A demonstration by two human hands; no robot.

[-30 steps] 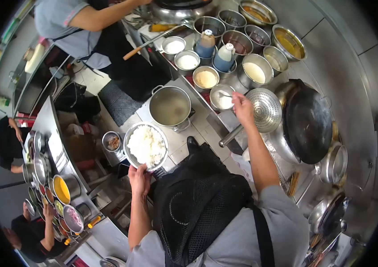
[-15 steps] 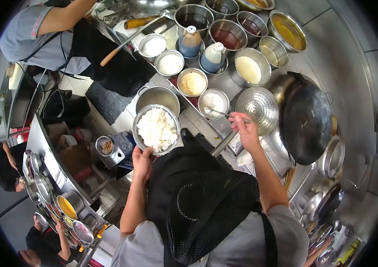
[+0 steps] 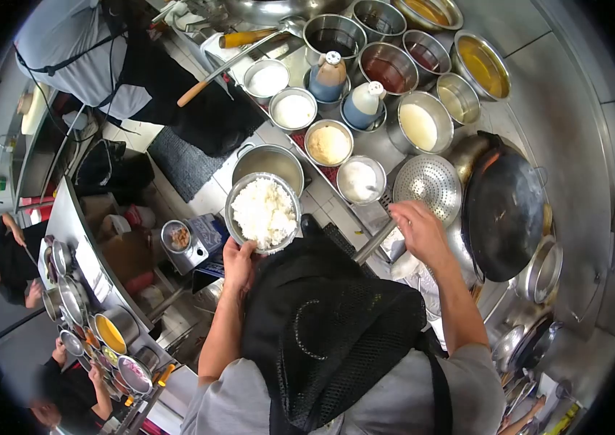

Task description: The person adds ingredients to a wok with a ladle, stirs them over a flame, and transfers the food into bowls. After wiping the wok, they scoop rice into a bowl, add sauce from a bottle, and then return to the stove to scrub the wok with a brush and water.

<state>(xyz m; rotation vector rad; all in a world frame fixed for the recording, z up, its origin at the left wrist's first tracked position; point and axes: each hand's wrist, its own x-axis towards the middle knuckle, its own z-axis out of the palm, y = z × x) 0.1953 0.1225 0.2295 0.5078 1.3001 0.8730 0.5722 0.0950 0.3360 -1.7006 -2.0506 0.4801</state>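
My left hand (image 3: 239,264) grips the near rim of a metal bowl (image 3: 232,226) heaped with white cooked rice (image 3: 264,210). This bowl is above a larger metal pot (image 3: 278,163) and partly hides it. My right hand (image 3: 420,228) has its fingers closed around a thin metal spoon (image 3: 372,189), whose handle is mostly hidden by the fingers. The spoon's tip is at the near edge of a bowl of white powder (image 3: 356,176). Close to that hand, a perforated strainer (image 3: 429,187) with a long handle lies by the wok.
A black wok (image 3: 504,214) stands to the right. Metal pots of sauces (image 3: 388,67), two squeeze bottles (image 3: 363,105) and several seasoning bowls (image 3: 329,143) line the counter. A co-worker in a black apron (image 3: 169,94) stands upper left; other people work at a left-hand counter (image 3: 97,279).
My right hand has drawn the spoon back toward the bowl's near edge. The camera view has shifted slightly. My left hand still holds the rice bowl; the co-worker's arm has left view.
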